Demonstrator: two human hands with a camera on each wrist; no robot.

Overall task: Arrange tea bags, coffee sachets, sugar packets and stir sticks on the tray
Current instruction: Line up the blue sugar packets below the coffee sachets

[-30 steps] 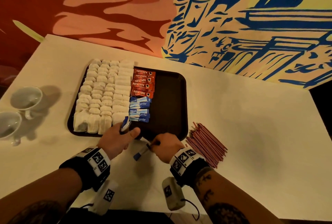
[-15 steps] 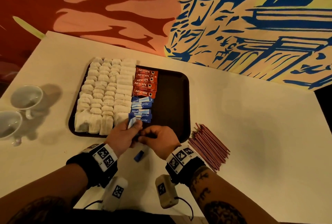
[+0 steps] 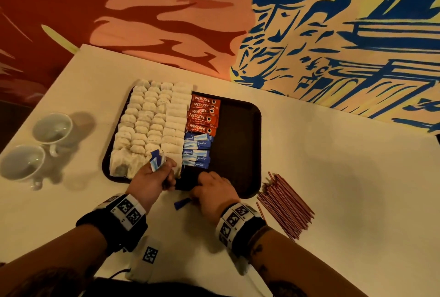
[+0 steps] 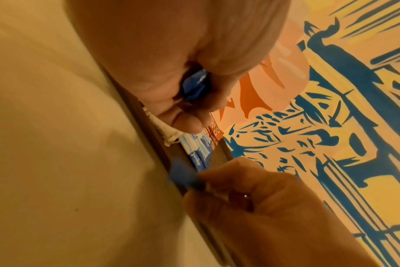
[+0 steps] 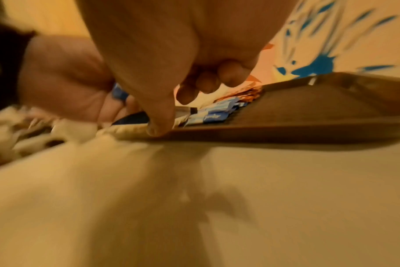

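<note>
Sugar packets [image 3: 157, 162] sat clenched in my left hand [image 3: 152, 178]; right hand's [image 3: 214, 189] grasp unclear, so I judged feeding singly best.

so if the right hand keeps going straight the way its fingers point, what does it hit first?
Likely the nearest blue sugar packet in the row on the tray. The right hand sits at the tray's near edge, pointing into it; depth is unclear.

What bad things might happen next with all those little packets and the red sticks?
1. The left hand grips several blue sugar packets right over the tea bags; one might slip and mess up the neat rows.
2. A stray blue packet lies on the table beside the right hand, off the tray; it might be forgotten.
3. The stir sticks sit loose near the right wrist; a bump could scatter them.
</note>
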